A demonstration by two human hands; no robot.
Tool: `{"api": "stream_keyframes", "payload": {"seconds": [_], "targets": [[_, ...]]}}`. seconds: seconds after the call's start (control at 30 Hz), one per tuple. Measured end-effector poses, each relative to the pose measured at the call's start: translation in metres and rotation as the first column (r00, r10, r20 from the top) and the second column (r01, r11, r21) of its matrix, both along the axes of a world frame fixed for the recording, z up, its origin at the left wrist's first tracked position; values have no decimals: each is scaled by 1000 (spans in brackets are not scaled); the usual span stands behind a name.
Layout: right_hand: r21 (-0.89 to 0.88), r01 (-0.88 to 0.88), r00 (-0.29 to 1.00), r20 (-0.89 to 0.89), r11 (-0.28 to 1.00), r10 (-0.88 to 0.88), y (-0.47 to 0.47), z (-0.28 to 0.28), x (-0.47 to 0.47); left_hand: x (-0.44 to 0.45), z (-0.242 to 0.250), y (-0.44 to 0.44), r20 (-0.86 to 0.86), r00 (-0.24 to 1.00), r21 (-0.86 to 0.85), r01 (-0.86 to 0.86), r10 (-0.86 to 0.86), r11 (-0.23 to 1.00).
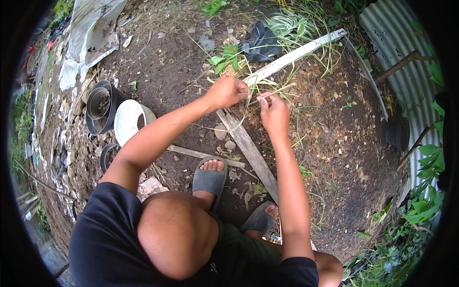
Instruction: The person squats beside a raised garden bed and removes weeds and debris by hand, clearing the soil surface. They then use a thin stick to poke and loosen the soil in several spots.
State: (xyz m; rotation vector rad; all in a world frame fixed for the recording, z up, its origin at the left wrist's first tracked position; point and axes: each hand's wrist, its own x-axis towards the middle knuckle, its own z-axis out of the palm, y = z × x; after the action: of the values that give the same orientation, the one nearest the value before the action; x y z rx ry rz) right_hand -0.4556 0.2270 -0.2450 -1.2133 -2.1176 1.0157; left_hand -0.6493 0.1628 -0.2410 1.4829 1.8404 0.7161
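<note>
My left hand [229, 92] pinches thin green plant stems [252, 89] between thumb and fingertips. Just to its right, my right hand [275, 109] grips a slender pale stalk [288, 87] that points up and to the right. Both hands are close together above bare soil, near the corner where a whitish board [299, 54] and a weathered grey plank [249, 149] come close. Long loose grass-like strands trail around the fingers. Where the stems pass between the fingertips, details are partly hidden.
Black plastic pots [89, 116] and a white bucket [123, 120] stand left. A black plastic bag [260, 45] lies by a variegated leafy plant [291, 25]. Corrugated metal sheeting [392, 53] edges the right. A thin wooden stick [193, 152] crosses the ground near my sandal [209, 179].
</note>
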Motion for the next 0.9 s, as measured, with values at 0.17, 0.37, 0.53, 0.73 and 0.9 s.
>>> {"api": "stream_keyframes", "payload": {"seconds": [0.17, 0.37, 0.53, 0.73, 0.9], "targets": [[-13, -21, 997, 77, 1000, 22, 1, -1, -4, 4, 4, 2, 35, 999, 65, -4, 2, 998], [30, -32, 997, 66, 999, 30, -2, 2, -7, 5, 4, 1, 22, 1000, 49, -11, 10, 999], [-6, -5, 994, 112, 1000, 6, -5, -2, -3, 7, 4, 1, 46, 999, 73, -27, 23, 997], [46, -17, 998, 58, 999, 14, -7, -12, -1, 11, 4, 3, 128, 987, 67, -105, 95, 992], [29, -43, 999, 34, 999, 42, -6, -18, 0, 9, 6, 4, 198, 972, 103, -150, 128, 983]]}}
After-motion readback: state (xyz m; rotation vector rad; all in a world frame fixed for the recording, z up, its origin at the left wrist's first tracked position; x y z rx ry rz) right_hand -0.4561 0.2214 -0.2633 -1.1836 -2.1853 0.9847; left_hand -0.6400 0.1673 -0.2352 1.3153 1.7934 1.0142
